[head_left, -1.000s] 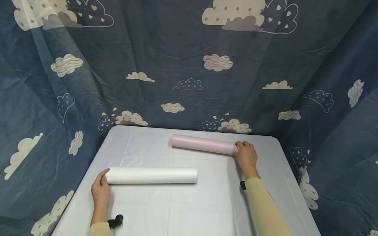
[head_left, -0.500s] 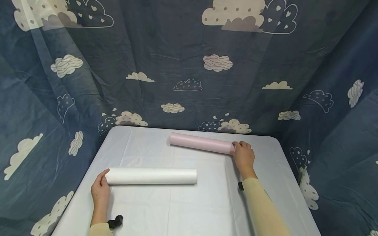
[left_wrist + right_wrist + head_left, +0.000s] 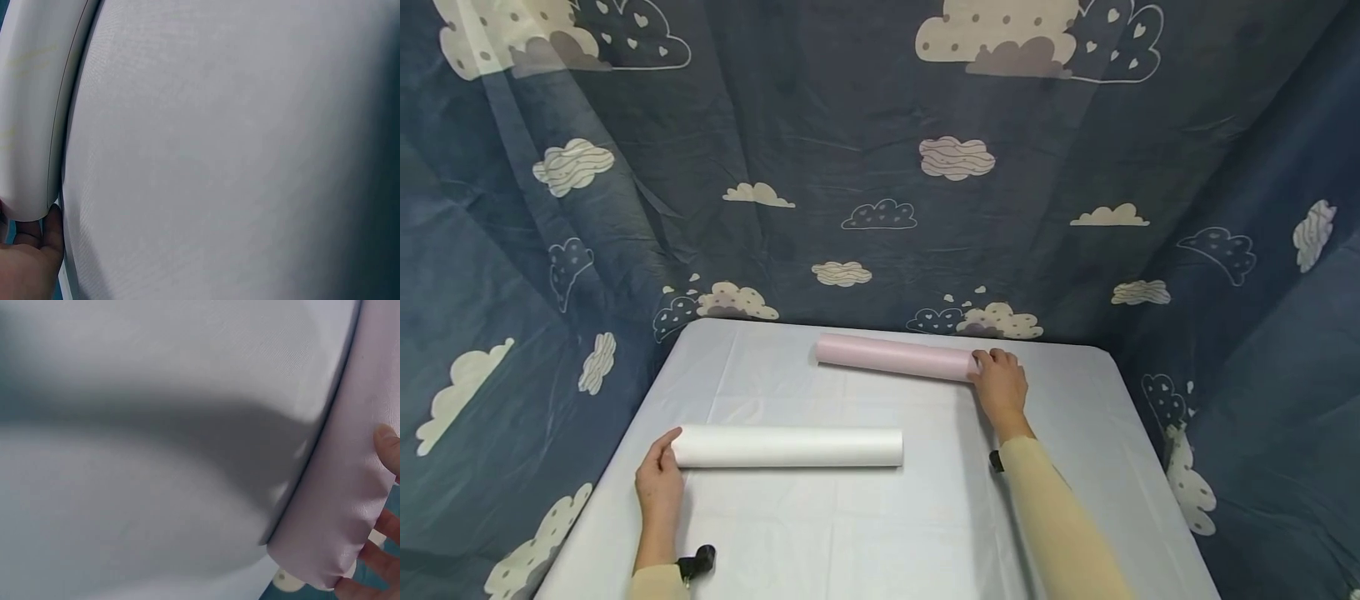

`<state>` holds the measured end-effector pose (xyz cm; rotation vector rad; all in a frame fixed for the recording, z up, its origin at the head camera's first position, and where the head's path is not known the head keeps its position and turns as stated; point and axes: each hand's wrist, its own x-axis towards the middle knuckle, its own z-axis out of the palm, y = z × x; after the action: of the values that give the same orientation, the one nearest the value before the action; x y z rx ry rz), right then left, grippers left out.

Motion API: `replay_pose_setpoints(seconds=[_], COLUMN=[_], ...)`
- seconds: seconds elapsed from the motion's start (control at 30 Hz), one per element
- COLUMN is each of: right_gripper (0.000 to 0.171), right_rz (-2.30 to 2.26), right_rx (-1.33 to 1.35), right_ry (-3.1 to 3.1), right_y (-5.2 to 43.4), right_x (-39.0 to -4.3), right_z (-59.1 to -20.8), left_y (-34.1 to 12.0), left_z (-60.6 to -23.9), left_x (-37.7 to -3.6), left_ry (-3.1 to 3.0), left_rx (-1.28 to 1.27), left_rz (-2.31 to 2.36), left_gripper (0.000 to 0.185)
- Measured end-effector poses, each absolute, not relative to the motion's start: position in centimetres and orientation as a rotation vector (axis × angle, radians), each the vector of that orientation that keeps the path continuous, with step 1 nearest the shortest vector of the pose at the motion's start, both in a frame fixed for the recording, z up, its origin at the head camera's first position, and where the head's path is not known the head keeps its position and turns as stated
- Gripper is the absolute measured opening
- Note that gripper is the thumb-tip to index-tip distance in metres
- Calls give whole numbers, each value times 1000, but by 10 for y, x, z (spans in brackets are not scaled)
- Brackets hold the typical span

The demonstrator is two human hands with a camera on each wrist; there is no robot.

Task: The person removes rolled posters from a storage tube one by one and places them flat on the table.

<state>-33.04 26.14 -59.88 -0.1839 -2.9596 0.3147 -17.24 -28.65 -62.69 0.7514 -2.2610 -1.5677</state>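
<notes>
Head view: we see the left hand point(image 3: 658, 487) touching the left end of the white roll point(image 3: 787, 447), fingers relaxed and fairly straight, not wrapped round it. This roll lies flat on the table point(image 3: 865, 533), near side. The right hand point(image 3: 998, 387) has fingers curled over the right end of the pink roll point(image 3: 895, 357), at the far edge near the cloud curtain point(image 3: 880, 167).

Left wrist view: white roll point(image 3: 28, 106) w/ fingertips point(image 3: 51, 228) against its end.

Right wrist view: pink roll point(image 3: 350, 487), fingers point(image 3: 389, 445) around its end.
</notes>
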Motion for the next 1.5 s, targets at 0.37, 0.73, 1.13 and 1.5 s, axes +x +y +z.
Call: replay_pose_setpoints(seconds=[0.37,0.73,1.13,1.5], right_gripper=[52,53,51,50], right_rz=[322,383,380,392], right_rx=[-201,-188,-201,-137], right_ry=[-2943,-2963,-2947,-2916], right_y=[244,243,231,233], right_x=[-355,-368,-379,-372], right_z=[-603,-604,-613,-611], left_y=[-288,-285,-287,-286], left_z=[-626,-628,-627,-627], left_x=[-174,-173,-173,-174], left_ry=[-2262,-2271,-2261,-2258], left_rx=[753,745,738,747], left_rz=[-1559,-1540,-1552,-1567], left_gripper=[43,42,43,43])
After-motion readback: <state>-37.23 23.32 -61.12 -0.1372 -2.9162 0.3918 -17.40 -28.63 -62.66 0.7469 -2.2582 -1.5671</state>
